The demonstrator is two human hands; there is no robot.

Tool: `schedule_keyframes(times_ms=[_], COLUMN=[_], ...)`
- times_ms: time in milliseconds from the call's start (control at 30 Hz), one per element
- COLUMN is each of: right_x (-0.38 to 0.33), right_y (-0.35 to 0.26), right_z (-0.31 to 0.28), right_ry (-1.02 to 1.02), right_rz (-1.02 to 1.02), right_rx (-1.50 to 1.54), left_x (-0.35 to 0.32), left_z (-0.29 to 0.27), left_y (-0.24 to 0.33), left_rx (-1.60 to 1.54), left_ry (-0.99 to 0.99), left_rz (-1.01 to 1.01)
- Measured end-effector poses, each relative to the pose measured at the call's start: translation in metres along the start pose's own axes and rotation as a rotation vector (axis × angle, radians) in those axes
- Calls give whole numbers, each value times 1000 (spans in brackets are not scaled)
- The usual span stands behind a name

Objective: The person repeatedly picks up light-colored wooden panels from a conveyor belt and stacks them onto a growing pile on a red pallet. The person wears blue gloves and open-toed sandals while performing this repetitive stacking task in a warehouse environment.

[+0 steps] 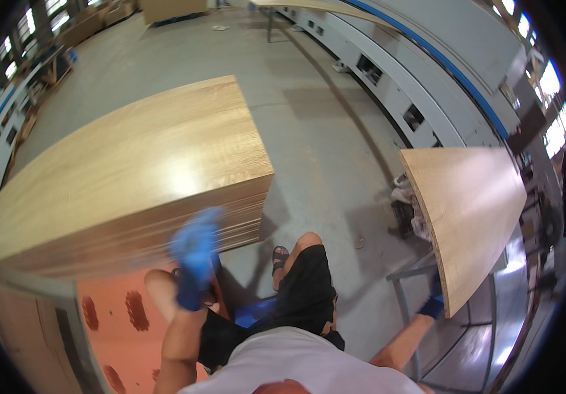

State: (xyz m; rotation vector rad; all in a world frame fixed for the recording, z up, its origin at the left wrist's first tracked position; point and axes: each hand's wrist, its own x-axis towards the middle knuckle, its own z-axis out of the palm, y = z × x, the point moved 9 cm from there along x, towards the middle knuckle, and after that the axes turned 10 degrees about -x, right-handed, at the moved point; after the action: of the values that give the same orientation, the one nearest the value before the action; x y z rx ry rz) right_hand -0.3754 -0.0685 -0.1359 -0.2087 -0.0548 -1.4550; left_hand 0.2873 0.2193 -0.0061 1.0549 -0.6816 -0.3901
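Observation:
My left hand (195,246), in a blue glove with a dark blue cuff, is smeared by motion beside the near long side of a stack of wood-grain boards (145,144). Whether its fingers are apart or closed does not show. At the right, my right hand (433,303) grips the near left edge of a single pale wooden board (470,210). Its dark blue cuff shows at that edge, and the board hides the fingers. The board slants above a grey metal frame (398,274).
An orange panel with dark red patches (115,315) lies at the lower left, by my leg. A long grey machine (427,98) with a blue strip runs along the right. Brown panels (27,335) stand at the lower left corner. A pale tabletop (326,6) shows at the back.

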Motion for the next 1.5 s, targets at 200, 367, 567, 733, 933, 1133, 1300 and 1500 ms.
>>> schedule_keyframes(times_ms=[200,367,567,733,933,1133,1300,1500], right_x=[18,22,-22,38,57,-1,-162,-108], right_y=[-18,181,271,31,-18,223,498,490], right_z=[144,180,189,154,132,138,194,224], right_ry=[320,225,106,214,301,-248,56,-491], right_rz=[-153,37,275,-174,-263,-187,848,375], right_rx=[-1131,-1114,-864,-950,-1267,-1594,-1025,-1314], left_x=[-101,-92,6,13,-77,-96,-72,-37], left_z=[284,316,138,-88,-339,-465,-451,-405], left_y=[-58,-41,-1,42,92,145,92,60], left_rx=[-359,-756,-604,-699,-465,-696,-79,111], left_ry=[-829,-397,-235,80,661,787,1078,1257], left_rz=[-371,-699,-426,-419,-11,378,251,313])
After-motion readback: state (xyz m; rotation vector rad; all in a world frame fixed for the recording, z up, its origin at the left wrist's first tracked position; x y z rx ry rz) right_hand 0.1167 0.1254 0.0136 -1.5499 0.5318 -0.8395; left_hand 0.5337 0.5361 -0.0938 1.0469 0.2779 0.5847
